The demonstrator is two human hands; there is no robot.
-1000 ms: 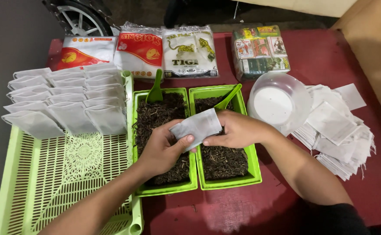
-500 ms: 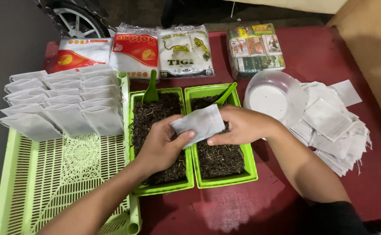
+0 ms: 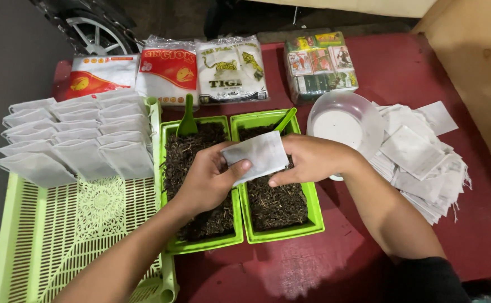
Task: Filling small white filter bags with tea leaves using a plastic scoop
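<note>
Head view: my red desk (image 3: 402,73) carries a pale green slatted tray (image 3: 60,235) and two green trays (image 3: 279,233) of dark dried leaves. My left hand (image 3: 206,182) and right hand (image 3: 307,160) pinch one small white paper pouch (image 3: 257,154) above them; since a second ago it has only tilted flatter, both grips unchanged.

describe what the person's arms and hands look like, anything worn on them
Both hands are bare: no gloves, rings or watch show on the left hand or the right hand. The left forearm is uncovered as far as the frame shows. The right forearm is bare up to a dark, black-looking sleeve near the elbow.
</note>
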